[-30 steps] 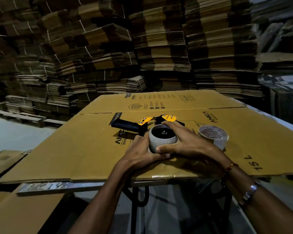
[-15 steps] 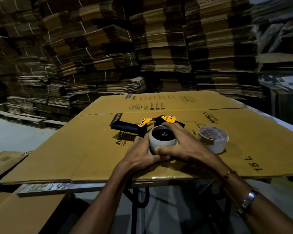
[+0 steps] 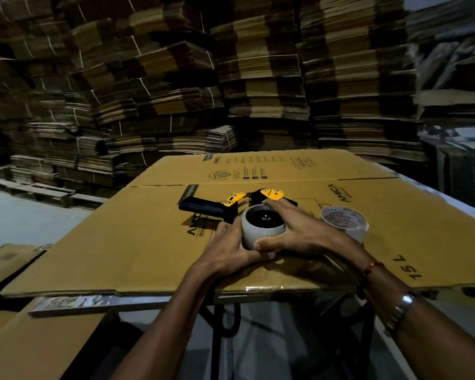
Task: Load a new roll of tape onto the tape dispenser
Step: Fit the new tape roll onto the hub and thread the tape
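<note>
Cupping the grey roll (image 3: 262, 237) from both sides, the left hand (image 3: 226, 249) and right hand (image 3: 299, 235) curl around it on the dispenser (image 3: 231, 205), probably steadying it. Just beside, a printed tape roll (image 3: 344, 222) waits on the cardboard-covered tabletop (image 3: 121, 242).

Both forearms are bare, sleeveless. Behind the right hand (image 3: 299, 237), a thin red-and-gold thread bracelet (image 3: 370, 267) and a silver metal link wristband (image 3: 401, 311) circle the wrist.
</note>
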Demonstrator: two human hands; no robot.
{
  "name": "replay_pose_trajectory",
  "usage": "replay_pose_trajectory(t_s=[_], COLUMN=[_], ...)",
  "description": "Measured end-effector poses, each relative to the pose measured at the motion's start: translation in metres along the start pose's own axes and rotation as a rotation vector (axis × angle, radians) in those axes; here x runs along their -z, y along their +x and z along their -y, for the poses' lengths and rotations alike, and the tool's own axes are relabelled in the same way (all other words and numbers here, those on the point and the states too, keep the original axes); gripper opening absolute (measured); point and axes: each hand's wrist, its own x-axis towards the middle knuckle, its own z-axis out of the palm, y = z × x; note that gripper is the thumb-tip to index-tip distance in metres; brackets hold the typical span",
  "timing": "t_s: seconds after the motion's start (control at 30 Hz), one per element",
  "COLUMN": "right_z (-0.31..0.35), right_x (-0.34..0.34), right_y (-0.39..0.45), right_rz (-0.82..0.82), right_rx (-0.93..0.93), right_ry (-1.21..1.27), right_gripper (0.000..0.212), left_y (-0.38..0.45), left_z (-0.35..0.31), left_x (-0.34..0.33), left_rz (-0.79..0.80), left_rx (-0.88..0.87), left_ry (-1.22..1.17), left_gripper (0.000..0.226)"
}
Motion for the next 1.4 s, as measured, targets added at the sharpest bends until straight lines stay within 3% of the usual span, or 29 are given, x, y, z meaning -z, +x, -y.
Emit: replay_pose_trajectory(t_s=[0.23, 0.7, 0.97, 1.4], right_z=[-0.001, 0.003, 0.005, 0.012], right_x=[-0.013, 0.002, 0.005, 0.006], right_y=[-0.003, 0.005, 0.006, 0.007], right_rz=[-0.066, 0.066, 0.085, 0.111], right_rx=[-0.009, -0.009, -0.004, -0.009], right_ry=[-0.056, -0.104, -0.165, -0.231], right_gripper=[0.102, 0.105, 0.105, 0.103], left_y=[-0.002, -0.002, 0.002, 0.002], left_z=[-0.001, -0.005, -0.001, -0.002], left_x=[0.004, 0.002, 0.001, 0.002], left_rz=[0.039, 0.023, 0.038, 0.031], left_rx=[-0.021, -0.009, -0.007, 0.009], left_ry=[0.030, 0.033, 0.069, 0.044], left_gripper=[0.113, 0.103, 0.119, 0.119])
